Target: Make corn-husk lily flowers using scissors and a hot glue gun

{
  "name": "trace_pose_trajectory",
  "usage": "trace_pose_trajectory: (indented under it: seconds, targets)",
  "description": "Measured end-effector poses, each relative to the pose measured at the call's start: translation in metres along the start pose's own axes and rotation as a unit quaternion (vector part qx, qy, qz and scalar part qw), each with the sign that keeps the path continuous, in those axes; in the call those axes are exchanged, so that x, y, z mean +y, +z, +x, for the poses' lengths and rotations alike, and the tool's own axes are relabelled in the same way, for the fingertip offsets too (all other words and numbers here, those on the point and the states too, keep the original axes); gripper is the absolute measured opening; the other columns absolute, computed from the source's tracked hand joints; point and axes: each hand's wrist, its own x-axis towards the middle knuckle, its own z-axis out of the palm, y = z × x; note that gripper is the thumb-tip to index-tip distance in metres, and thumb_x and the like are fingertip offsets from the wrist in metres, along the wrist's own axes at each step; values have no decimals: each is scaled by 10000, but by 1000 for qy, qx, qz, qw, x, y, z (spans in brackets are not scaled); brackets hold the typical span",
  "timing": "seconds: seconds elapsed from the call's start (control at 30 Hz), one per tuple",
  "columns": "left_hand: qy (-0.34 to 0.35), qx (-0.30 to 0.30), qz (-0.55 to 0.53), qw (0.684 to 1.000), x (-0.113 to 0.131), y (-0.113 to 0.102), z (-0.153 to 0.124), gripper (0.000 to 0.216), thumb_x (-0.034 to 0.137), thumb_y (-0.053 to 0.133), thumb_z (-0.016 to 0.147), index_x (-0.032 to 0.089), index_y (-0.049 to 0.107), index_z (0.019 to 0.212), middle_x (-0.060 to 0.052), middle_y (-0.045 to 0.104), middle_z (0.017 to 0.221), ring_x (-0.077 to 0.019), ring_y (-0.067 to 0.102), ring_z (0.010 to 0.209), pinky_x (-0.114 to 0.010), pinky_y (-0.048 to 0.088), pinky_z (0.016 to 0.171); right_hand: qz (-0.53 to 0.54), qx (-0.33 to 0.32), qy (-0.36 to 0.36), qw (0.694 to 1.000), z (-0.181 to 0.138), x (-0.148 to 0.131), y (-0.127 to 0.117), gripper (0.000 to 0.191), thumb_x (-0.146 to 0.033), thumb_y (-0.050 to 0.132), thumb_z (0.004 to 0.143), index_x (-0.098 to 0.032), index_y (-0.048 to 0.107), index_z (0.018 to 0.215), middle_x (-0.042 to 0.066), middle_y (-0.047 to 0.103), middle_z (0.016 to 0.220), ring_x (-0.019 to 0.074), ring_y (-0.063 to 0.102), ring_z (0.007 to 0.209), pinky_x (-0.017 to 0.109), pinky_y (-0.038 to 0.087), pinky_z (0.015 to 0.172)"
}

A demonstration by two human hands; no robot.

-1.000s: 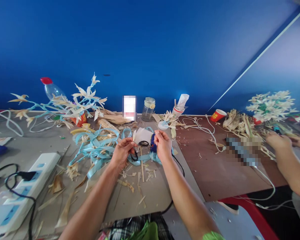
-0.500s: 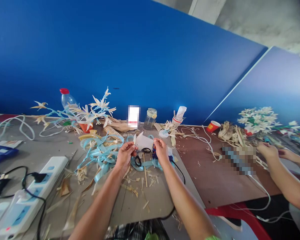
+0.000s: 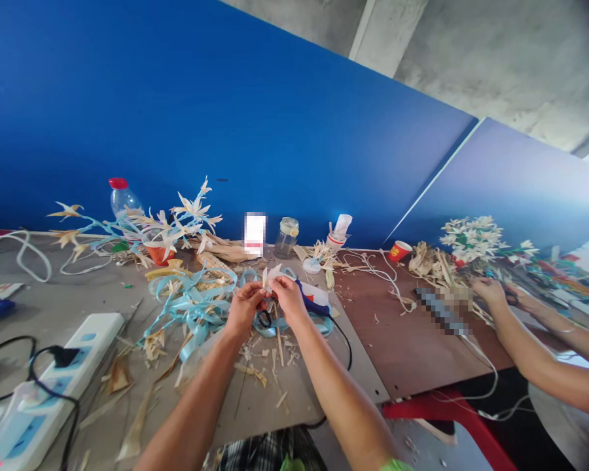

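Observation:
My left hand (image 3: 245, 306) is closed in a pinch around the base of a small pale husk flower (image 3: 273, 272) with pointed petals. Thumb and fingers of my right hand (image 3: 288, 299) press on the same flower from the other side, partly hiding it. Just beyond my right hand lies a blue glue gun (image 3: 315, 302) with a black cord. Below the fingers, a black scissors handle (image 3: 264, 318) shows on the table, the rest covered. Light-blue ribbon (image 3: 196, 304) lies in loops to the left of my left hand.
Husk scraps litter the grey table (image 3: 255, 409). A white power strip (image 3: 73, 376) with black plugs lies at left. Behind stand husk-flower branches (image 3: 177, 229), a clear jar (image 3: 286, 239) and a red paper cup (image 3: 400, 250). At right, a co-worker's hands (image 3: 493, 291) work near husks.
My right hand has moved left to meet my left hand at the flower. More of the glue gun shows. The whole view has shifted slightly to the right.

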Motion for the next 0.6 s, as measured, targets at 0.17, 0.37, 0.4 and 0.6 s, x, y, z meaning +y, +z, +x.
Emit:
trace_pose_trajectory:
  seconds: [0.17,0.37,0.4,0.6]
  targets:
    - [-11,-11,9,1000,-2,0,0,335,305,764,575,135,602,813,5,642,638,-57,492,432,-188,382,465,37,-21,9,999,2,3,0,230,-391,620,639,-204,522,547,-44,474,495,115,428,498,247,333,514]
    - [-32,-30,13,999,-7,-2,2,322,281,758,599,130,602,836,1,643,654,-47,493,439,-175,371,462,69,-30,60,995,4,12,-6,263,-428,637,619,-200,518,564,-48,488,473,114,442,480,242,326,492]
    - [-35,-34,9,999,-7,-2,2,326,278,759,599,130,600,842,2,642,651,-47,493,441,-172,368,461,74,-32,61,995,5,12,-7,266,-425,638,618,-199,511,559,-52,478,463,110,436,473,241,319,491]
    - [-54,-45,-31,997,-5,-1,1,400,274,772,591,134,575,910,-1,646,658,-57,498,455,-176,374,462,91,-33,53,994,6,10,-10,240,-358,628,603,-189,483,513,-61,456,436,88,386,456,234,273,494]
